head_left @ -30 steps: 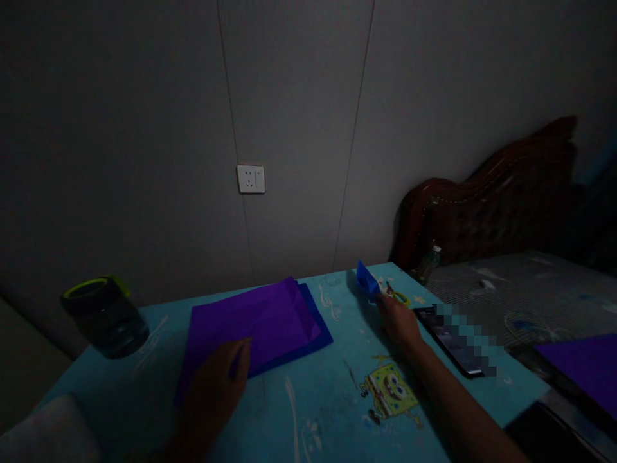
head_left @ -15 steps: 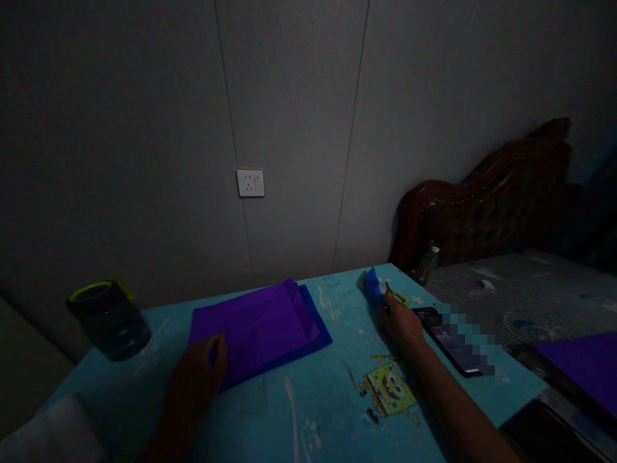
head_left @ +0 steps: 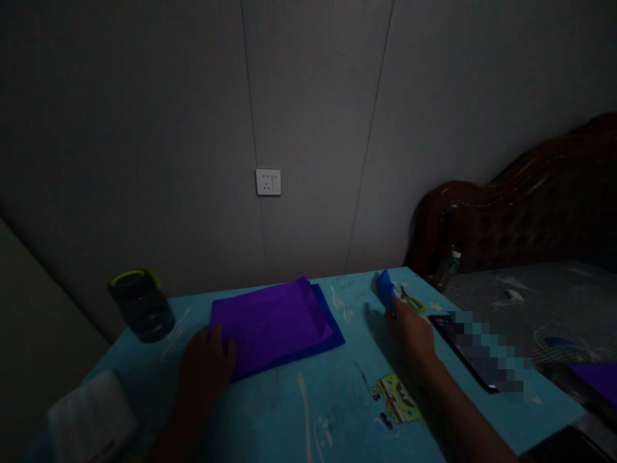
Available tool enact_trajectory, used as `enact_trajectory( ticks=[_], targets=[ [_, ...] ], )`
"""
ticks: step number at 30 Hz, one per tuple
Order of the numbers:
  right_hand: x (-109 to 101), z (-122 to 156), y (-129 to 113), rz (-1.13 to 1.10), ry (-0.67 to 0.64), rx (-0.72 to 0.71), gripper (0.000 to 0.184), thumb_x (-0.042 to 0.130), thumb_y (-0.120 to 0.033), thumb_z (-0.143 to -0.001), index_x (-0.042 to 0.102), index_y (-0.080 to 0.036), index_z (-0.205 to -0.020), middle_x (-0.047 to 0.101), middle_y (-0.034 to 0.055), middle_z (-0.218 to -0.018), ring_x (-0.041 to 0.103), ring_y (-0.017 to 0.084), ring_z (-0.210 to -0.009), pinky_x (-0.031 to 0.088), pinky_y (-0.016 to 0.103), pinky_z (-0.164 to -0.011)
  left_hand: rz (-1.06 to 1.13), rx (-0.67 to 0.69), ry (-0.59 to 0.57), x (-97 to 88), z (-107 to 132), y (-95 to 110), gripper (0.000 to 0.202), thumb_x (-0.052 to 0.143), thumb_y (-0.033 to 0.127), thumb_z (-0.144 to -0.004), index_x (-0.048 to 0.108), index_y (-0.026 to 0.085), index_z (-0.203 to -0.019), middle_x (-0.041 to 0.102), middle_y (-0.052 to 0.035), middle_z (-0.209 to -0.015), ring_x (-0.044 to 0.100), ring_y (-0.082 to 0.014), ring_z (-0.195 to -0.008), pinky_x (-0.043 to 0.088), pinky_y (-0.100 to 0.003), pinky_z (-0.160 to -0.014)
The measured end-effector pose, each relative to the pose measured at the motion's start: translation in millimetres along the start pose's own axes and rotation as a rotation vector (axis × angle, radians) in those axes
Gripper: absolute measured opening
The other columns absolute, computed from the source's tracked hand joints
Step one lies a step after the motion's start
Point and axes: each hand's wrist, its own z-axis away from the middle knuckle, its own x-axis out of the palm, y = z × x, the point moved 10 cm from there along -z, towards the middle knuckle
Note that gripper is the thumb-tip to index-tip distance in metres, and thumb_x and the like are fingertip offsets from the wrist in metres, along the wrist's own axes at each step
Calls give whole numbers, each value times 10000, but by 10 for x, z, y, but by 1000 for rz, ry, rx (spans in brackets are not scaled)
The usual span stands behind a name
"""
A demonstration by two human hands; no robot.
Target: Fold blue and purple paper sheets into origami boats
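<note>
My left hand [head_left: 206,363] rests at the near left edge of a purple sheet of paper [head_left: 270,325], thumb and fingers apart. Under that sheet, a dark blue sheet [head_left: 332,331] sticks out along the right and near sides. My right hand [head_left: 411,331] is closed round the lower end of a small folded blue paper [head_left: 385,289], which stands up from its fingers over the far right of the table. Just beyond this hand lie scissors with a yellow handle [head_left: 415,304], partly hidden by it.
A dark cup with a yellow-green rim [head_left: 142,308] stands at the far left. White tissue [head_left: 91,418] lies near left. To the right is a phone [head_left: 463,350], partly pixelated. A bottle [head_left: 448,270] stands by the bed beyond the blue table [head_left: 270,424].
The view has swung left, so things sit further right. My left hand's fingers have spread from a curled shape onto the purple paper's edge. My right hand still holds the folded blue paper.
</note>
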Motion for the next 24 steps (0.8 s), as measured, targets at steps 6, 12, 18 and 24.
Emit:
enact_trajectory(
  ticks=[6, 12, 18, 24],
  targets=[
    [181, 114, -1082, -280, -216, -322, 317, 436, -344, -951, 687, -203, -1084, 735, 81, -967, 686, 215, -886, 459, 270, -748, 171, -51, -11, -36, -51, -43, 439, 375, 302, -910, 593, 43, -1190, 657, -187, -1153, 600, -298, -1083, 441, -390, -972],
    [325, 115, -1434, -310, -194, -353, 391, 468, -452, -935, 702, -156, -1040, 698, 140, -956, 653, 258, -924, 456, 305, -779, 595, -209, 7, 40, -81, -191, 446, 510, 304, -833, 574, 98, -1223, 668, -156, -1177, 637, -259, -1073, 469, -357, -973],
    [366, 228, -1332, -515, -163, -411, 290, 513, -393, -897, 681, -159, -860, 673, 111, -888, 622, 252, -878, 455, 330, -817, 974, -413, -171, 284, -17, -214, 556, 619, 289, -786, 507, 108, -1300, 683, -158, -1187, 697, -238, -988, 538, -338, -873],
    [114, 268, -1206, -1058, -171, -228, 357, 457, -474, -926, 628, -171, -1008, 698, 62, -884, 635, 220, -775, 493, 304, -688, 983, -413, -228, 174, 3, -99, 464, 642, 224, -778, 578, 107, -1222, 737, -136, -1088, 705, -251, -994, 551, -348, -869]
  ],
)
